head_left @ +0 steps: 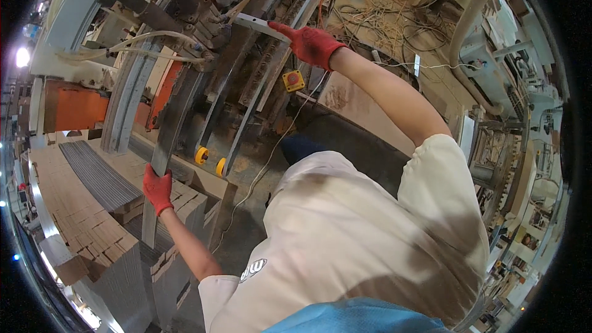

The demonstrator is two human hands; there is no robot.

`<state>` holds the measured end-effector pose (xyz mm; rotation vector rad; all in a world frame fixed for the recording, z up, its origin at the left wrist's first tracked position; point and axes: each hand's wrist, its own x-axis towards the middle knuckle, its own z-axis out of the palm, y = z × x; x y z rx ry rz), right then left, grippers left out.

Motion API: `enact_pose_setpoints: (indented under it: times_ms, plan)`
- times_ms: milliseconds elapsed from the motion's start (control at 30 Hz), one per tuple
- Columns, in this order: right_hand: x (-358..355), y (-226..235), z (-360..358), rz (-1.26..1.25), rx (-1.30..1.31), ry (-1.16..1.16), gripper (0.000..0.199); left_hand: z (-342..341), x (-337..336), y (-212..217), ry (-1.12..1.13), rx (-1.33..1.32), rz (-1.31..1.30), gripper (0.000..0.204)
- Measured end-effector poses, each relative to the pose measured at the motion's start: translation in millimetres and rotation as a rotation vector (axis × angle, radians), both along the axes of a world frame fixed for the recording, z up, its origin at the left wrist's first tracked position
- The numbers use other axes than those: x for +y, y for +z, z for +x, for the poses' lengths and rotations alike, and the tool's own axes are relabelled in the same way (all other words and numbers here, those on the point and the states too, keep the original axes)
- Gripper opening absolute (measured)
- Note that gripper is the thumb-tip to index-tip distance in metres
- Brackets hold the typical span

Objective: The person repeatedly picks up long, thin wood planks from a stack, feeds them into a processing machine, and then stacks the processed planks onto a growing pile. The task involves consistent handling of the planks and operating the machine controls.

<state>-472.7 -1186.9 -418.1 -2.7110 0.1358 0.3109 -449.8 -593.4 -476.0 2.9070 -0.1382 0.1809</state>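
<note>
My left hand (158, 189), in a red glove, is closed round the edge of a long, narrow grey strip (174, 118). The strip runs from beside the machine down past my hand, over stacked boards. Up by the rails, my right hand (316, 47), also red-gloved, is closed at the near end of a pale metal bar (253, 23) with small holes. One digit lies stretched along the bar; the other fingers are mostly hidden under the hand. Below that hand sits a yellow box with a red push button (293, 80).
Stacked brown boards (92, 203) stand at the left, by the machine's orange panel (80, 108). Two yellow rollers (201, 155) cap the near rail ends. A pale cable (266, 163) hangs down to the floor. Tangled cords and strips (394, 12) lie at the upper right.
</note>
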Motion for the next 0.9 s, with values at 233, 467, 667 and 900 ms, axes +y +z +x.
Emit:
enact_pose_setpoints:
  times_ms: [233,467,667,900]
  plan:
    - [-3.4,-18.5,7.6,0.096,-0.066,-0.153,0.044,1.7,-0.9,-0.2,-0.080,-0.132,0.118,0.048]
    - [-1.4,-25.2,2.7,0.014,-0.179,-0.089,0.035,1.7,-4.8,4.4,-0.011,-0.036,0.087,0.050]
    - [-3.8,-20.6,7.9,0.178,-0.054,-0.151,0.034,-0.3,-12.5,10.5,0.019,0.008,0.057,0.054]
    - [0.8,-7.2,4.1,0.112,-0.028,-0.155,0.052,4.4,-10.1,6.7,-0.010,-0.058,0.092,0.046]
